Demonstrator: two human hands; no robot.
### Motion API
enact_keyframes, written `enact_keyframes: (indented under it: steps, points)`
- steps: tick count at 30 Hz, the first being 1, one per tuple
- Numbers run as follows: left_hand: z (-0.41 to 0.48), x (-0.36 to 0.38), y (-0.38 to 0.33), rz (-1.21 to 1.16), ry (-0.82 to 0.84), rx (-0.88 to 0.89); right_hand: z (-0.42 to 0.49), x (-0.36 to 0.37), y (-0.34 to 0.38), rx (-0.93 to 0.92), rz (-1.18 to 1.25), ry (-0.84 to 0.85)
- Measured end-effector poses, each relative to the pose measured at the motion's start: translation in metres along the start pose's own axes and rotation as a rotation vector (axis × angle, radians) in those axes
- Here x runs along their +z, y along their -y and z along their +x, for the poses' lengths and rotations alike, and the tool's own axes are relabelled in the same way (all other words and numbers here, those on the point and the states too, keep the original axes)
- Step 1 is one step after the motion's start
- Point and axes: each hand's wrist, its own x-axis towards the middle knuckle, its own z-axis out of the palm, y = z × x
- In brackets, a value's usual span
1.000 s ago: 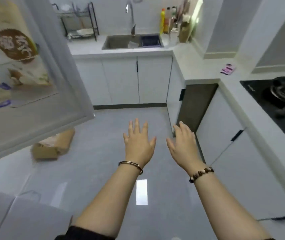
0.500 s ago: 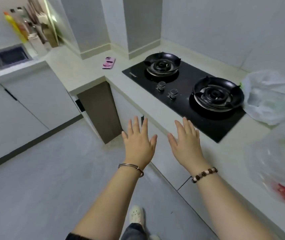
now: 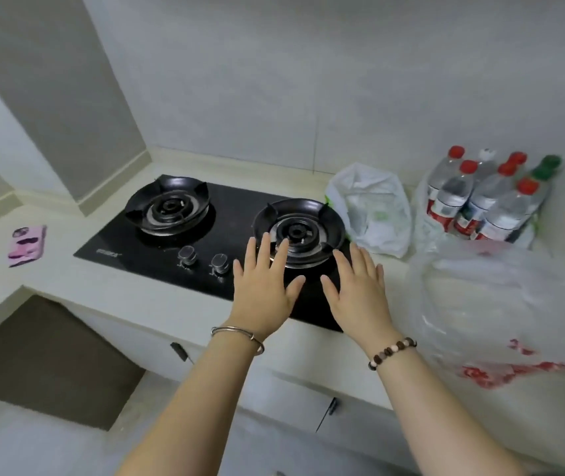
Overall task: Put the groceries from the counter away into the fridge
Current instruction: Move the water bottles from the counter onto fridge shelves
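Note:
Groceries stand on the pale counter [image 3: 129,297] right of the hob. A white plastic bag [image 3: 373,209] sits by the right burner. Behind it is a pack of several water bottles [image 3: 483,197] with red caps. A larger clear plastic bag with red print [image 3: 500,310] lies at the front right. My left hand [image 3: 263,290] and my right hand [image 3: 360,293] hover side by side over the hob's front edge, fingers straight and spread, holding nothing. The right hand is just left of the large bag. The fridge is out of view.
A black two-burner gas hob [image 3: 205,231] with two knobs [image 3: 203,259] fills the counter's middle. A pink phone [image 3: 26,245] lies at the far left. White cabinet doors [image 3: 291,393] and a dark recess [image 3: 44,359] are below the counter. Grey walls close the corner.
My view has swung right from the fridge door and sink to the hob. The bags and bottles have come into sight, and both hands stay open in front of me.

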Motion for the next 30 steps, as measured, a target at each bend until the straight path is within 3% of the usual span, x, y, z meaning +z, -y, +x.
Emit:
enact_keyframes:
  steps: [13,26,30]
  points:
    - [0.1,0.041,-0.09,-0.056,0.11,0.308,0.025,-0.035,-0.096,0.304,-0.173,-0.055]
    - [0.215,0.074,-0.213,-0.089,0.14,0.386,0.109,-0.09,-0.226,0.336,-0.257,-0.124]
    - [0.255,0.089,-0.262,-0.157,0.081,0.422,0.14,-0.111,-0.27,0.347,-0.278,-0.154]
